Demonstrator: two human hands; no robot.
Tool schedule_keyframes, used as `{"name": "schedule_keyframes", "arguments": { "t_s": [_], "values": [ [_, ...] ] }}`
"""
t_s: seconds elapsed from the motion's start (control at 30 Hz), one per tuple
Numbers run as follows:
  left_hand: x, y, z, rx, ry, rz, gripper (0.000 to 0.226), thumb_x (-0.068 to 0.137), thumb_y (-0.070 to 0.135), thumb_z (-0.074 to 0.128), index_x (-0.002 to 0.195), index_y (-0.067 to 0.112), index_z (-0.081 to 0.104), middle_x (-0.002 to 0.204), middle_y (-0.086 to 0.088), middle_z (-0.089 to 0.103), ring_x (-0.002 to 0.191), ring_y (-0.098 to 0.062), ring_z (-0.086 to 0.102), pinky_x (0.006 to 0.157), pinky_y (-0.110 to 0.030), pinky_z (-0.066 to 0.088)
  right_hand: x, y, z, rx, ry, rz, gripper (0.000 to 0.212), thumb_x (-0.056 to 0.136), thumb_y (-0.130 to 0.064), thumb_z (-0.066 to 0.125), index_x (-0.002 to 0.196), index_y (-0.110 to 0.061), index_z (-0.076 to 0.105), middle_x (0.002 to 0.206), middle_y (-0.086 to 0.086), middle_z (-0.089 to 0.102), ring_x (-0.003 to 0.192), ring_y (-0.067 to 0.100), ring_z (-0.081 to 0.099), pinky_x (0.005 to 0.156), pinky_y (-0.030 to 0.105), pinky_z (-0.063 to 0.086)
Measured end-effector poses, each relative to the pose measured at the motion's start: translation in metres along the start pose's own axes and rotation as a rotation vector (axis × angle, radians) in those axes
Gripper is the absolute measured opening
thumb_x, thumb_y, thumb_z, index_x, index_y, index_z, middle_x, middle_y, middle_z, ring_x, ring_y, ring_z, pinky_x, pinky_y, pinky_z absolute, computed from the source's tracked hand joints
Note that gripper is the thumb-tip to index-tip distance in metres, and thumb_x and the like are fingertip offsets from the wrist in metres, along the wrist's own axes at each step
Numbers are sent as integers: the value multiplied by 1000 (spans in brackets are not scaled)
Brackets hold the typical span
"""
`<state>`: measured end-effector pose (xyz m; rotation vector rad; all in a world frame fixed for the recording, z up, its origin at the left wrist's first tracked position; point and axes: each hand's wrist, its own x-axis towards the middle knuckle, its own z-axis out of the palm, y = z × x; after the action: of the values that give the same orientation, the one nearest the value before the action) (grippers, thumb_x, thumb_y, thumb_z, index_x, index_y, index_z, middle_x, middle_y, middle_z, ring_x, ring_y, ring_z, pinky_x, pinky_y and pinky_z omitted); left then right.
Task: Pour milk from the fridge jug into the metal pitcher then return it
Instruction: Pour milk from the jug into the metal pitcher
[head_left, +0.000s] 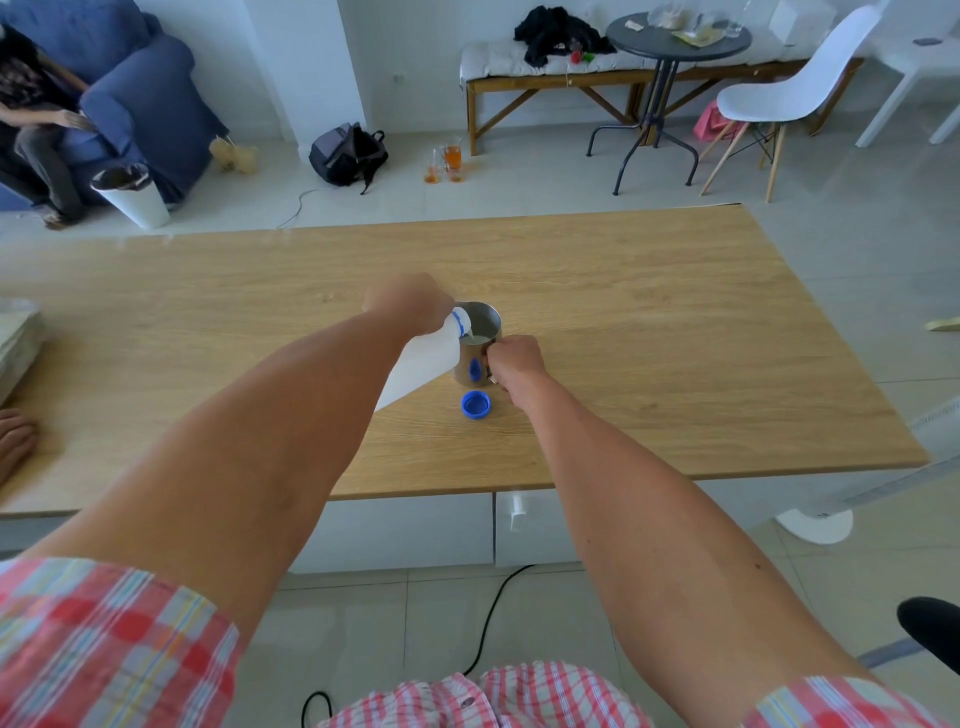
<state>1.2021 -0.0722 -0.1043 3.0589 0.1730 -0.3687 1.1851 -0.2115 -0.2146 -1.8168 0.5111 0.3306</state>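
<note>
A white plastic milk jug (423, 364) is tilted over, its blue-ringed mouth resting over the rim of the metal pitcher (475, 358). My left hand (410, 304) grips the jug near its neck. White milk lies in the bottom of the pitcher. My right hand (514, 364) is closed around the pitcher's handle on its right side. The jug's blue cap (476, 405) lies open side up on the wooden table (675, 338), just in front of the pitcher.
A stack of pale cloth or paper (15, 338) sits at the table's left edge, with another person's hand (15, 441) below it. Beyond the table stand a white bin (132, 195), a backpack (348, 153), glasses on the floor (447, 158), a round black table (675, 41) and a white chair (789, 93).
</note>
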Motion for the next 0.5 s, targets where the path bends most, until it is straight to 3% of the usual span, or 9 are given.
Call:
{"name": "schedule_keyframes", "arguments": {
  "t_s": [0.23,0.5],
  "values": [
    [-2,1,-2,-2,-10,-4,27,100,36,43,100,13,58,100,-9,61,91,-31,59,76,-37,43,1,1,1,4,-4,-3,18,87,-2,45,86,-11,60,71,4,52,59,20,39,52,29,30],
    [-3,1,-2,5,-13,-2,28,101,36,43,101,13,58,100,-9,61,92,-31,59,78,-38,45,0,0,-1,-4,3,2,19,89,-1,44,78,-14,52,69,2,48,57,19,37,51,28,29]
  ]
}}
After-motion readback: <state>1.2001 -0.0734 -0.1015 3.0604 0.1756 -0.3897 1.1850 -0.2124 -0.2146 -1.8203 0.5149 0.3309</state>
